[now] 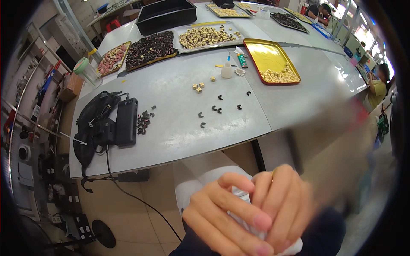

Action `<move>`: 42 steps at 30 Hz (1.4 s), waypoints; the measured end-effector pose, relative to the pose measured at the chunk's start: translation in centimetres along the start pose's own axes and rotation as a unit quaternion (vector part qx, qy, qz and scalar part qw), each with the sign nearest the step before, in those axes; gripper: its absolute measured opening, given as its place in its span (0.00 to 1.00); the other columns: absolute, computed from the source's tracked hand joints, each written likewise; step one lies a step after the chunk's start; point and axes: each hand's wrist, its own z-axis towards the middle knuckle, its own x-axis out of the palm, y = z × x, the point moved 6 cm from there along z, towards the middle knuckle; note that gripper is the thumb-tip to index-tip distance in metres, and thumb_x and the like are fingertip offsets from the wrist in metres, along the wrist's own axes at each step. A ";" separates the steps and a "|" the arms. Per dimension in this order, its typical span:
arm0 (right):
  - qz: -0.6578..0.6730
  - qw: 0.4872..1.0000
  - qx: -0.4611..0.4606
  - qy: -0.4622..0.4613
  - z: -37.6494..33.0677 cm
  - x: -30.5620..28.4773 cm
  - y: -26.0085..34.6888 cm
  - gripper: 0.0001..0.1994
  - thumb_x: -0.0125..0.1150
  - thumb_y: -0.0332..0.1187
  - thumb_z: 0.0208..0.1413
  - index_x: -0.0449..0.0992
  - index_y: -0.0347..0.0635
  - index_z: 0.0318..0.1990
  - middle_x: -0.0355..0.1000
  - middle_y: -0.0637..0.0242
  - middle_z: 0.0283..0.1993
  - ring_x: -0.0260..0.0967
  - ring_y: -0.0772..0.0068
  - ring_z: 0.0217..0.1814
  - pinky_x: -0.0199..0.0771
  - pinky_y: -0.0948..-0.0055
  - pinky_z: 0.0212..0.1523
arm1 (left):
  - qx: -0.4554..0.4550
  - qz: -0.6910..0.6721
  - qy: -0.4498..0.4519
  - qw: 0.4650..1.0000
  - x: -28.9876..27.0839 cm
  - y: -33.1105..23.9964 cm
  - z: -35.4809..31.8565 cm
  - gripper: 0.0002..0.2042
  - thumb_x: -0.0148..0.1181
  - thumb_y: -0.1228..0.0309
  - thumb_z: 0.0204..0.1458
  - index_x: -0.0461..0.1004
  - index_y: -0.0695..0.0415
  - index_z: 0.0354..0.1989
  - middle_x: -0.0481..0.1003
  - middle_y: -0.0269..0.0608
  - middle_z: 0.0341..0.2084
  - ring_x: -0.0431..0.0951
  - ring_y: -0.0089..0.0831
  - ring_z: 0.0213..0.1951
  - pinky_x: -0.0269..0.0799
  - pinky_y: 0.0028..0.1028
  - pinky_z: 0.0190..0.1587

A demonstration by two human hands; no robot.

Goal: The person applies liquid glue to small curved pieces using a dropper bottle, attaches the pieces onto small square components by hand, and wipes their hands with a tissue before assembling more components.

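Observation:
My left hand (226, 213) and my right hand (284, 205) meet above my lap, below the table's front edge. Their fingers curl over a white, crumpled, cloth-like thing (294, 248), mostly hidden by the fingers; a ring is on one finger of the right hand. Beyond them on the table lie several small black C-shaped pieces (214, 108). Farther back are several small gold-coloured pieces (201, 85). A small squeeze bottle (226, 70) with a blue tip stands near a green lighter-like item (242, 61).
A gold tray (267, 46) holds gold pieces; other trays hold dark (150, 50) and gold parts (205, 37). A black bin (165, 18) stands behind. At left lie a black power bank (127, 121), a pouch and a cable hanging down. Other people sit farther off at right.

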 end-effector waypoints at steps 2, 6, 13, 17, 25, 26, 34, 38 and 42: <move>-0.125 0.990 -0.006 0.058 1.3 -1.1 1.5 0.03 0.58 0.19 0.54 0.72 0.37 0.34 0.74 0.60 0.35 0.72 0.70 0.33 0.70 0.75 0.42 | -0.084 0.021 -0.089 0.992 -0.2 1.2 -0.9 0.14 0.48 0.69 0.62 0.77 0.55 0.25 0.82 0.46 0.29 0.81 0.47 0.40 0.56 0.52 0.64; -0.138 0.963 0.195 -0.129 -1.5 -5.7 -2.9 0.07 0.56 0.20 0.57 0.73 0.34 0.43 0.75 0.61 0.41 0.71 0.76 0.41 0.70 0.76 0.45 | -0.243 0.276 -0.246 0.897 -4.6 1.6 -2.2 0.18 0.47 0.63 0.62 0.75 0.68 0.45 0.79 0.51 0.41 0.78 0.40 0.46 0.60 0.36 0.62; -0.064 0.936 0.271 -0.217 -1.4 -8.0 -3.9 0.10 0.56 0.23 0.58 0.71 0.33 0.47 0.73 0.63 0.47 0.69 0.75 0.51 0.65 0.74 0.56 | -0.353 0.160 -0.299 0.872 -6.2 3.8 -2.6 0.21 0.44 0.65 0.63 0.68 0.73 0.54 0.73 0.44 0.46 0.72 0.29 0.49 0.66 0.28 0.52; -0.062 0.934 0.270 -0.225 -1.4 -8.5 -3.9 0.10 0.57 0.23 0.58 0.72 0.33 0.47 0.73 0.62 0.47 0.69 0.74 0.50 0.66 0.73 0.55 | -0.351 0.160 -0.296 0.874 -6.6 3.8 -2.8 0.22 0.44 0.65 0.63 0.67 0.74 0.54 0.73 0.45 0.46 0.72 0.29 0.49 0.66 0.27 0.52; -0.140 0.949 0.201 -0.197 -1.2 -8.7 -3.4 0.10 0.58 0.22 0.57 0.72 0.32 0.46 0.73 0.62 0.46 0.69 0.75 0.48 0.67 0.75 0.52 | -0.349 0.157 -0.300 0.874 -6.6 3.8 -2.7 0.21 0.44 0.66 0.63 0.67 0.75 0.55 0.73 0.44 0.46 0.73 0.28 0.48 0.68 0.26 0.51; -0.214 0.949 0.161 -0.164 -1.0 -8.4 -3.1 0.09 0.58 0.22 0.57 0.72 0.32 0.45 0.73 0.61 0.45 0.69 0.75 0.47 0.67 0.77 0.50 | -0.347 0.154 -0.301 0.875 -6.6 3.7 -2.6 0.21 0.45 0.67 0.63 0.67 0.75 0.55 0.73 0.44 0.46 0.73 0.27 0.47 0.68 0.26 0.51; -0.329 0.930 0.113 -0.116 -0.6 -8.3 -2.5 0.11 0.56 0.24 0.59 0.71 0.31 0.48 0.71 0.62 0.46 0.68 0.75 0.48 0.66 0.75 0.53 | -0.356 0.175 -0.302 0.867 -6.7 4.0 -2.8 0.21 0.45 0.64 0.63 0.67 0.71 0.55 0.73 0.43 0.47 0.74 0.27 0.48 0.69 0.27 0.51; -0.341 0.928 0.099 -0.110 -0.5 -8.5 -2.5 0.10 0.56 0.24 0.59 0.72 0.31 0.47 0.71 0.61 0.46 0.68 0.74 0.48 0.66 0.75 0.52 | -0.349 0.153 -0.307 0.872 -6.9 4.4 -2.9 0.21 0.45 0.67 0.64 0.66 0.75 0.57 0.72 0.47 0.49 0.73 0.29 0.49 0.69 0.27 0.53; -0.398 0.914 0.032 -0.066 -0.3 -7.6 -3.0 0.11 0.60 0.14 0.50 0.74 0.32 0.41 0.74 0.54 0.46 0.72 0.71 0.47 0.70 0.72 0.49 | -0.340 0.153 -0.311 0.874 -7.0 4.2 -3.0 0.20 0.44 0.67 0.64 0.67 0.74 0.56 0.73 0.47 0.49 0.74 0.29 0.49 0.69 0.27 0.53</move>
